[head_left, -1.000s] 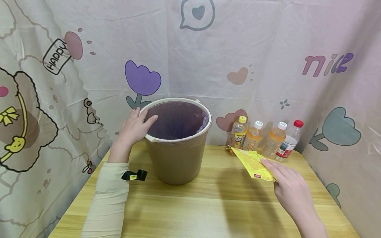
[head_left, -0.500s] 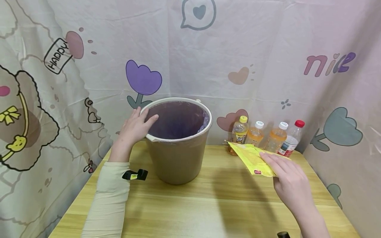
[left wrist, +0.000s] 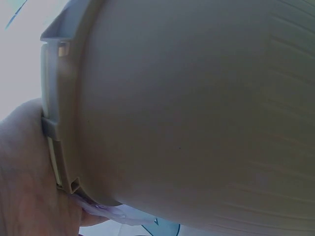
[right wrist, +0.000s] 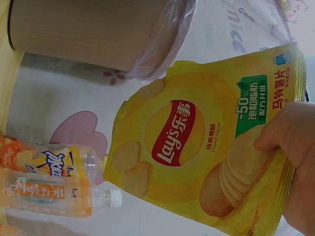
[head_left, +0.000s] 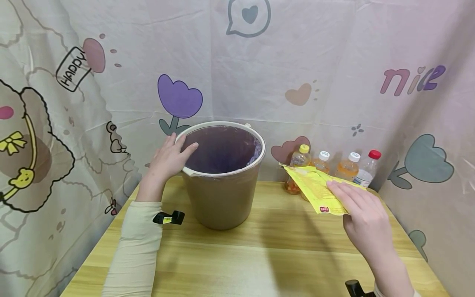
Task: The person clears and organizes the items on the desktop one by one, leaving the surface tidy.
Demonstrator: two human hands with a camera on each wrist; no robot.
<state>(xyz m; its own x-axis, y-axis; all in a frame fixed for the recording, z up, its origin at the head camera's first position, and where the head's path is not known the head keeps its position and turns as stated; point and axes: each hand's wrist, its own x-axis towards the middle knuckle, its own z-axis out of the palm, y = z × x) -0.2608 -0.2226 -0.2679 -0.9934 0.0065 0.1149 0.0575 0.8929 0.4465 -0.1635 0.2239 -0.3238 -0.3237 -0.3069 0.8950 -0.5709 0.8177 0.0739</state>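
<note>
My left hand (head_left: 167, 159) rests on the left side of the pale rim of a brown trash bin (head_left: 222, 202), its fingers fairly straight and the thumb over the opening. In the left wrist view, the palm lies against the rim beside the bin's outer wall (left wrist: 172, 108). My right hand (head_left: 365, 218) pinches one end of a yellow Lay's potato chip bag (right wrist: 182, 142) between thumb and fingers. The bag is held above the table, its other end pointing left and partly covering the bottles behind. A thin purplish liner shows inside the bin.
Behind the chip bag stand several plastic bottles: one yellow-capped (head_left: 304, 149), two white-capped with orange labels (head_left: 346, 170), and one red-capped (head_left: 374, 156) at the right. A printed cloth (head_left: 237, 82) hangs behind the wooden table (head_left: 222, 264).
My right hand has raised the chip bag slightly, so it covers more of the bottles. A black wrist strap has come into view below the right hand. The left hand stays on the rim.
</note>
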